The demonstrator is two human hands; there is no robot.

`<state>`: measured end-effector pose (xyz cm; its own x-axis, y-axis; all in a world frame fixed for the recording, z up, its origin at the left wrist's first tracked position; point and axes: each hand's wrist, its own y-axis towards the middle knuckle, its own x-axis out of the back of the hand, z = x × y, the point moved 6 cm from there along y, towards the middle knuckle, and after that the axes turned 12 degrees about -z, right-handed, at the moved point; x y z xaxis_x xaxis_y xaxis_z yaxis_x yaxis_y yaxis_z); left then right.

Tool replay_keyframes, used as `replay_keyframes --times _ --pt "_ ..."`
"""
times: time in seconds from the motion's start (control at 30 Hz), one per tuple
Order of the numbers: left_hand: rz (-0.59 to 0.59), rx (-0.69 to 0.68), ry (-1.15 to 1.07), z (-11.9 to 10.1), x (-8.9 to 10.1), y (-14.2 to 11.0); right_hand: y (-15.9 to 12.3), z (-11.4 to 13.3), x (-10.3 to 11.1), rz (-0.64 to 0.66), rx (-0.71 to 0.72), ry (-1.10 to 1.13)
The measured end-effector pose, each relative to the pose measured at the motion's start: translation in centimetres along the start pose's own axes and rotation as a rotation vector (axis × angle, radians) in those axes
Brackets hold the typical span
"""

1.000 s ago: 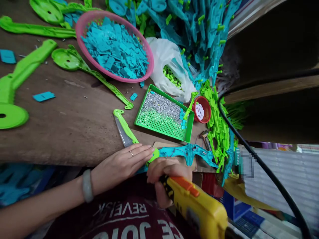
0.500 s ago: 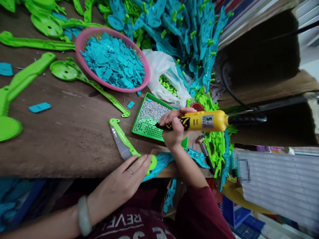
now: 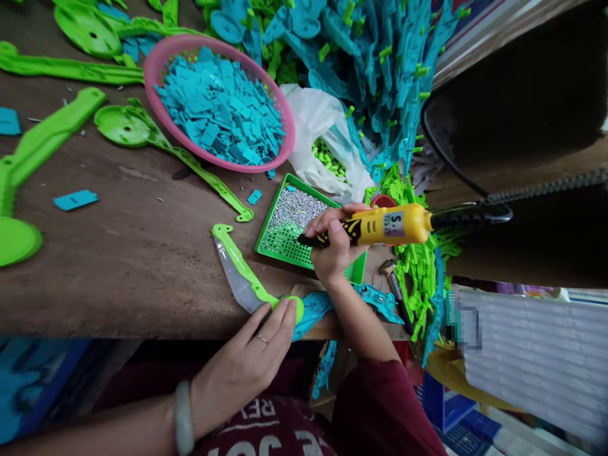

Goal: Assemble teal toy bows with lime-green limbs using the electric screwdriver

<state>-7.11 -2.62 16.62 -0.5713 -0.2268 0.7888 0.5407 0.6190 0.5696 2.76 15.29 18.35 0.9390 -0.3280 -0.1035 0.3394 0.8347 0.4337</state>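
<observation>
My right hand (image 3: 332, 244) is closed around a yellow electric screwdriver (image 3: 380, 227), its black tip over the green perforated tray (image 3: 285, 244) of small silver screws (image 3: 297, 206). My left hand (image 3: 251, 361) lies flat with fingers stretched out on a toy assembly at the table's near edge: a green plastic piece with a grey blade-like part (image 3: 240, 269) joined to a blue plastic piece (image 3: 375, 297). The fingertips press on the round green end (image 3: 292, 305).
A pink basket (image 3: 156, 60) holds several blue plastic chips. A white bag (image 3: 318, 136) holds green bits. Heaps of blue and green plastic parts (image 3: 370, 57) fill the back. Long green parts (image 3: 47, 136) lie at left. A small red basket (image 3: 382, 201) and black cable (image 3: 456, 171) are at right.
My right hand lifted the screwdriver from the near edge up to the screw tray and stays there. My left hand slid slightly back toward the edge, still on the assembly.
</observation>
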Motion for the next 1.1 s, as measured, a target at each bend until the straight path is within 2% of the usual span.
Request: replay_keyframes --times 0.07,0.13,0.27,0.3,0.37,0.43,0.6,0.73,0.8,0.93,1.03,1.1 --pt "-0.001 0.019 -0.019 0.0 0.1 -0.1 0.0 1.5 -0.2 -0.012 -0.016 0.050" --pt "-0.058 0.112 -0.129 0.8 0.8 0.0 -0.3 4.4 -0.4 0.001 -0.012 0.108" --pt "-0.325 0.541 -0.384 5.5 3.0 0.4 -1.7 10.8 -0.9 0.167 -0.072 0.114" --pt "-0.361 0.609 -0.425 6.4 3.4 0.6 -2.1 11.9 -0.9 0.209 -0.097 0.108" --pt "-0.383 0.630 -0.512 7.4 3.7 1.4 -3.0 13.6 -0.9 0.274 -0.128 0.104" --pt "-0.386 0.568 -0.591 7.4 4.0 2.5 -3.5 14.4 -0.7 0.310 -0.140 0.101" --pt "-0.383 0.394 -0.717 7.1 3.9 4.9 -2.6 14.8 0.0 0.237 -0.062 0.138" --pt "-0.398 0.318 -0.769 7.7 2.8 6.8 -1.1 12.4 0.3 0.176 -0.043 0.100" --pt "-0.400 0.348 -0.682 7.9 2.0 7.0 -0.9 10.7 0.5 0.166 -0.033 0.066" --pt "-0.284 0.532 -0.440 7.7 0.7 5.1 -0.9 8.8 1.5 0.057 0.004 0.047" --pt "-0.295 0.609 -0.531 7.6 0.5 4.2 -0.9 9.6 1.5 0.063 0.023 0.090" --pt "-0.315 0.547 -0.654 7.8 0.5 5.1 -0.7 10.3 0.8 0.136 0.036 0.111"
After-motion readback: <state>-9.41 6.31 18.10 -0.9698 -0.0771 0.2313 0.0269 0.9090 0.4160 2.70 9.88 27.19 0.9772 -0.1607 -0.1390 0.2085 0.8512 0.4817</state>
